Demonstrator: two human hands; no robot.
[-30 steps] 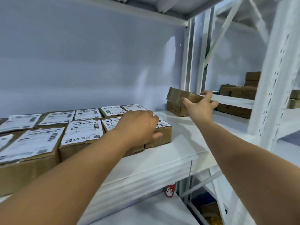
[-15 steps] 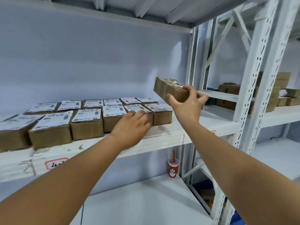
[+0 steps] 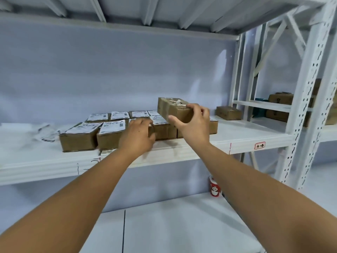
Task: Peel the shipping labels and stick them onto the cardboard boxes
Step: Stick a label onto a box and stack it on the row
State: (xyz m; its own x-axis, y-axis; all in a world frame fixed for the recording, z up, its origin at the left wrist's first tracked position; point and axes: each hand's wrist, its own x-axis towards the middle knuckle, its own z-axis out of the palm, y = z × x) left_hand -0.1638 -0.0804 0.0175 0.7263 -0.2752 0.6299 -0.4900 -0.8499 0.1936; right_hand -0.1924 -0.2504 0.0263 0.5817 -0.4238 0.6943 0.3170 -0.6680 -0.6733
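Note:
My right hand [image 3: 193, 125] grips a brown cardboard box [image 3: 172, 108] with no shipping label on top, held in the air above the labelled boxes. Several small cardboard boxes with white shipping labels [image 3: 113, 126] lie in two rows on the white shelf [image 3: 237, 137]. My left hand [image 3: 137, 136] rests on the front of one labelled box [image 3: 164, 129] in the front row, fingers bent over its top edge. One more unlabelled box [image 3: 228, 112] stands alone further right on the shelf.
Loose label backing sheets [image 3: 45, 133] lie at the shelf's left. White perforated uprights [image 3: 306, 99] stand at the right, with more brown boxes [image 3: 280, 99] behind them. A red paper cup [image 3: 215, 189] stands on the lower shelf [image 3: 182, 221].
My right hand has lifted the unlabelled box from the right end of the shelf and carried it left over the labelled rows. The view has pulled back and downward.

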